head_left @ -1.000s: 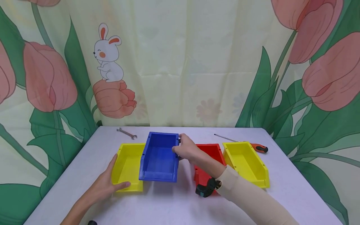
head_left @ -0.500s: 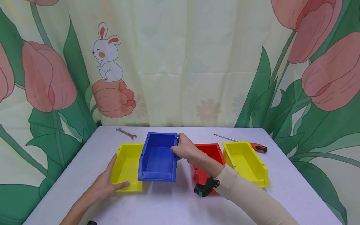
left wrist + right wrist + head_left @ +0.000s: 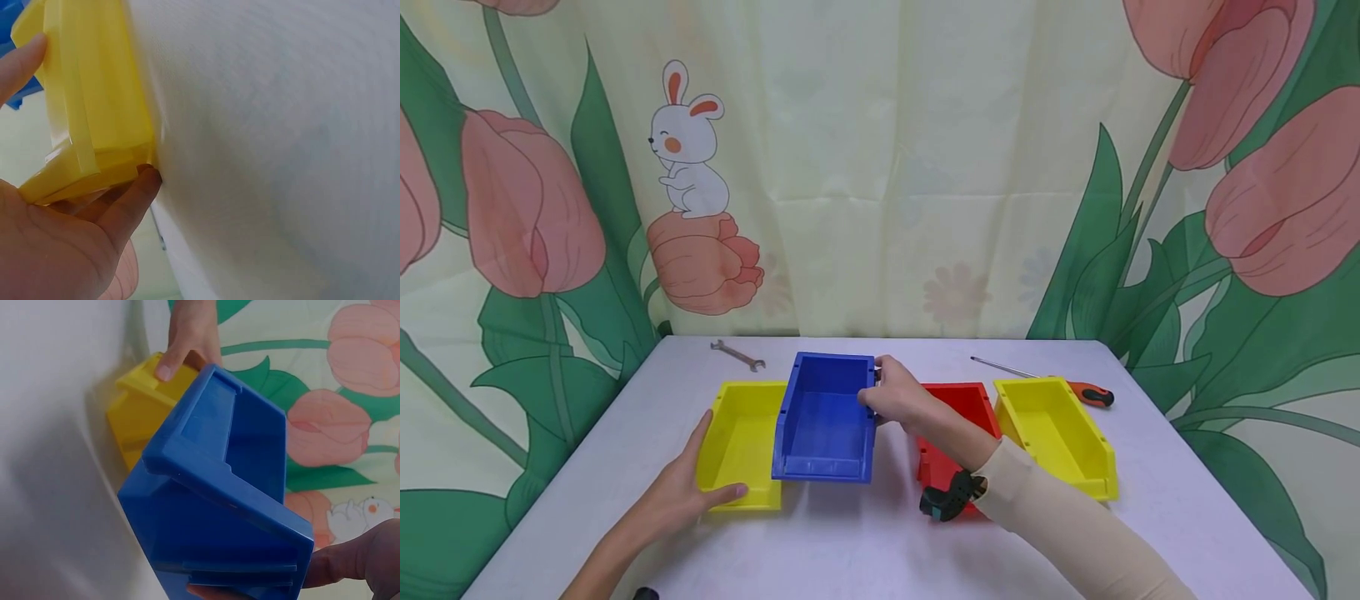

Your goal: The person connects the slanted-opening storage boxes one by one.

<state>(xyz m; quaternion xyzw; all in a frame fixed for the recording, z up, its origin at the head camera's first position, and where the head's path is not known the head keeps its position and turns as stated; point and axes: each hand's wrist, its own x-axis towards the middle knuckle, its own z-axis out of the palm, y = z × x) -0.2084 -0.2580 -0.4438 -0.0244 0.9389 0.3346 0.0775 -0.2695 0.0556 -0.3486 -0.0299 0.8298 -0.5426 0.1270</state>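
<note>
A blue plastic storage bin (image 3: 823, 417) hangs above the white table. My right hand (image 3: 897, 394) grips its right side wall, thumb on the inner side and fingers outside. In the right wrist view, the bin (image 3: 212, 537) appears tilted, with its low front lip facing the left hand. At the left, a yellow storage bin (image 3: 737, 450) sits on the table, partly behind the blue one. My left hand (image 3: 679, 493) holds this yellow bin at its front left corner. In the left wrist view, the fingers (image 3: 128, 209) reach round the yellow bin (image 3: 103, 94), low by the tabletop.
A red bin (image 3: 958, 404) stands right of centre, partly hidden by my right forearm. Beside it is another yellow bin (image 3: 1056, 425), with an orange-handled screwdriver (image 3: 1090, 394) behind it. A wrench (image 3: 737, 356) lies at the back left. A flowered curtain (image 3: 880, 208) hangs behind the table.
</note>
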